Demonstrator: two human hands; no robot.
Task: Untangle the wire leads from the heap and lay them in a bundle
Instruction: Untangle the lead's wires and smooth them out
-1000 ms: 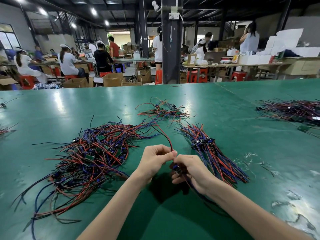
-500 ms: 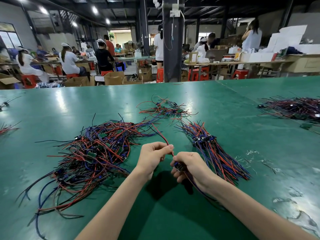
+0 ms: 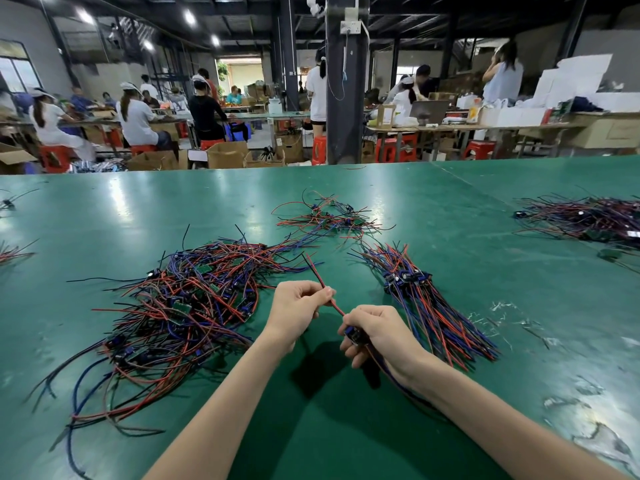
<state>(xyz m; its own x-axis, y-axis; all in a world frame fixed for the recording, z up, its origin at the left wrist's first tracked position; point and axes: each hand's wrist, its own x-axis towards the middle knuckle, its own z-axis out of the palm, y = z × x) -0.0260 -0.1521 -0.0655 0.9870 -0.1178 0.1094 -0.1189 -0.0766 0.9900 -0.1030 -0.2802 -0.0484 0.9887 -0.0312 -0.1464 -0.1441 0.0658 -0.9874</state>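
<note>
A tangled heap (image 3: 173, 306) of red, blue and black wire leads with small green boards lies left of centre on the green table (image 3: 450, 220). To the right, a straightened bundle (image 3: 426, 303) of leads lies in a row. My left hand (image 3: 298, 311) pinches a red and black wire lead (image 3: 320, 278) whose free end sticks up towards the far side. My right hand (image 3: 377, 336) grips the same lead at its small dark component end, and blue wires trail under that wrist.
A smaller loose tangle (image 3: 329, 216) lies behind the heap. Another pile (image 3: 588, 220) sits at the far right, with stray wires (image 3: 10, 251) at the left edge. Scraps (image 3: 519, 323) dot the table to the right. People work at benches beyond a dark pillar (image 3: 346, 81).
My hands have drawn slightly apart along the lead, so more of the red wire shows between them. Its far end now stands free of the heap.
</note>
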